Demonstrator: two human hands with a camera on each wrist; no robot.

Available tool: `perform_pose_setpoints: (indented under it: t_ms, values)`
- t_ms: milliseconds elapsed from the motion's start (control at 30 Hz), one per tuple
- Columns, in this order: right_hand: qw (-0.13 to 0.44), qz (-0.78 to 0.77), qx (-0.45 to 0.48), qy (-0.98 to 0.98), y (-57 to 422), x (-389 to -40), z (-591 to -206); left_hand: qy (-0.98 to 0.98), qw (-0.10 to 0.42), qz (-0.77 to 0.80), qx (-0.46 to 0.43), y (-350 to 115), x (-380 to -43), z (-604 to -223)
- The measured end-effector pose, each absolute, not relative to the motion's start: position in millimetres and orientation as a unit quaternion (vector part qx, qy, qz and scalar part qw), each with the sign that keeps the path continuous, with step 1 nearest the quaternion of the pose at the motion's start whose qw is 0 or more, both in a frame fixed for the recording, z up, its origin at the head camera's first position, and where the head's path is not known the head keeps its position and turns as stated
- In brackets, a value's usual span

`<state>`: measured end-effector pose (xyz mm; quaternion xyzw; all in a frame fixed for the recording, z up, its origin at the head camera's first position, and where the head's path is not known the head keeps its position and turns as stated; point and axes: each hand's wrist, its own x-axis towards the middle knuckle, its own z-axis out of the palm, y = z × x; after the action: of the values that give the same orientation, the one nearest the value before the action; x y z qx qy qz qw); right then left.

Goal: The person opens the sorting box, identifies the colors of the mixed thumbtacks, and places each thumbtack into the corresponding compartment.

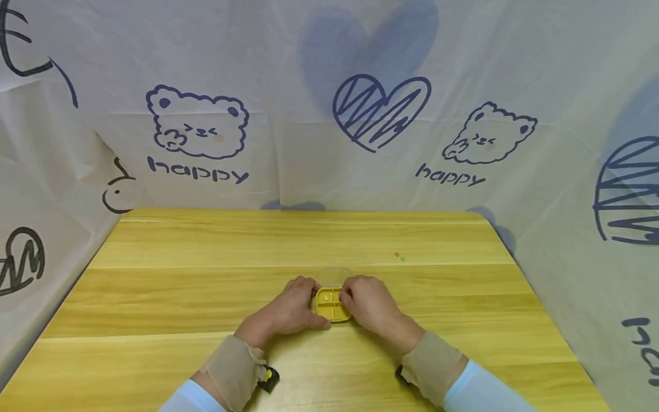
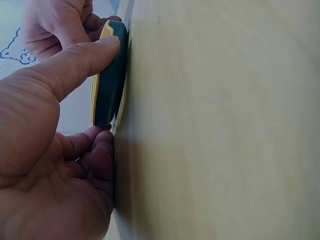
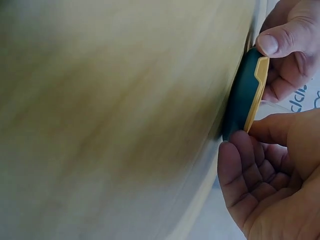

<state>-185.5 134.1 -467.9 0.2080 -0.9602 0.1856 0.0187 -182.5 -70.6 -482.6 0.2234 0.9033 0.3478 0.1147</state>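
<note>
Your left hand point(image 1: 292, 307) grips the box point(image 1: 333, 309) at left, your right hand point(image 1: 374, 307) at right. Its lid point(image 1: 333, 277) lies beyond.

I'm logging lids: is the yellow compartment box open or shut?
Open: the clear lid is beyond the box, leaving its compartments uncovered.

The divided box point(image 1: 334, 313) lies on the table point(image 1: 154, 274). At the left of the box is the left hand point(image 1: 296, 307), and at its right the right hand point(image 1: 373, 303); both touch it. The lid point(image 1: 334, 277) is just behind the box. Farther behind it, to the right, lie two small rings point(image 1: 397, 254). In its rear left compartment there is perhaps something small.
</note>
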Motion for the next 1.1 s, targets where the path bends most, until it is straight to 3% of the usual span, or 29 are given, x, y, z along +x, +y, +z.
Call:
perform_pose_setpoints:
  t_ms: [1100]
  values:
    - [0.042, 0.162, 0.216, -0.962, 130.7, -186.9, -469.3, 0.900, 0.111, 0.357, 0.226, -72.0, -182.1, -482.7]
